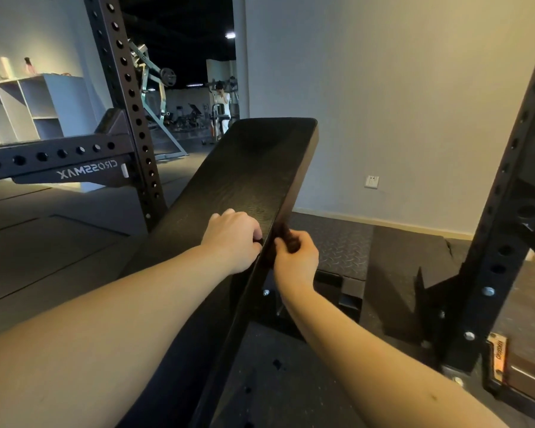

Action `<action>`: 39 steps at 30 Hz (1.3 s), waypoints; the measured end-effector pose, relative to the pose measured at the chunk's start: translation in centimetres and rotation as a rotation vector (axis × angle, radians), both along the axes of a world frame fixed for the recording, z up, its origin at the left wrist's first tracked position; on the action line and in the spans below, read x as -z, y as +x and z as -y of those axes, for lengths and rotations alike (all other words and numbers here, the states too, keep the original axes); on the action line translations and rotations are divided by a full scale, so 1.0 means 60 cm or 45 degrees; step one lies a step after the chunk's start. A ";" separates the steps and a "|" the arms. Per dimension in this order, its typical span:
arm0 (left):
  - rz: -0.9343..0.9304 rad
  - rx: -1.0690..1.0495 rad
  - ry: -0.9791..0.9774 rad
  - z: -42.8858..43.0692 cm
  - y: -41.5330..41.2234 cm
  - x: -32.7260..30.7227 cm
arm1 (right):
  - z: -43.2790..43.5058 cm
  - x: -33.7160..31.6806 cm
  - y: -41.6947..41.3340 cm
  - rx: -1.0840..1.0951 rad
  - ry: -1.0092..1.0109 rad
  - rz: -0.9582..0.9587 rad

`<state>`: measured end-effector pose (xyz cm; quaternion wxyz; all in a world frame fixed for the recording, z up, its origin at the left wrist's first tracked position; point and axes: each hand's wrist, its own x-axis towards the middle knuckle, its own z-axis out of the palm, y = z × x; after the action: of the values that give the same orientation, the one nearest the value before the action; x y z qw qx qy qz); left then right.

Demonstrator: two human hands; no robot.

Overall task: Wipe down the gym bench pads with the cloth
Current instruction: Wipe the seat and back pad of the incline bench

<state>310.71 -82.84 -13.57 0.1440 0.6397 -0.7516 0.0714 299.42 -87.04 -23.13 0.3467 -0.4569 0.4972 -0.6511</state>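
Two bare forearms enter from near edge. Left hand (232, 239) rests on top face of bench pad (250, 168) near its right edge, fingers curled under; whether it holds anything cannot be told. Right hand (297, 257) just beside it, fingers closed round dark cloth (286, 237), cloth against pad's right side edge. Pad black, inclined, rising toward far wall. Perforated rack upright (127, 97) stands left of pad. Wall socket (372, 181) low on far right wall. Shelf unit (28, 106) far left.
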 end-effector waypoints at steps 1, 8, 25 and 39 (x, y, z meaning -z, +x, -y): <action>-0.004 0.001 -0.001 -0.001 -0.002 0.001 | -0.004 0.003 -0.002 -0.018 0.002 -0.004; -0.004 0.026 0.000 -0.016 -0.001 0.007 | 0.071 -0.061 -0.022 0.090 -0.020 -0.167; 0.058 0.003 0.079 -0.060 0.023 0.019 | -0.021 -0.037 -0.006 -0.005 0.034 -0.098; 0.122 0.067 0.031 -0.066 0.033 0.036 | -0.096 0.036 0.036 -0.021 -0.162 0.077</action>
<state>312.71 -78.90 -15.75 0.1018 0.6172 -0.7751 0.0888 301.56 -81.25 -25.31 0.3373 -0.4620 0.4402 -0.6921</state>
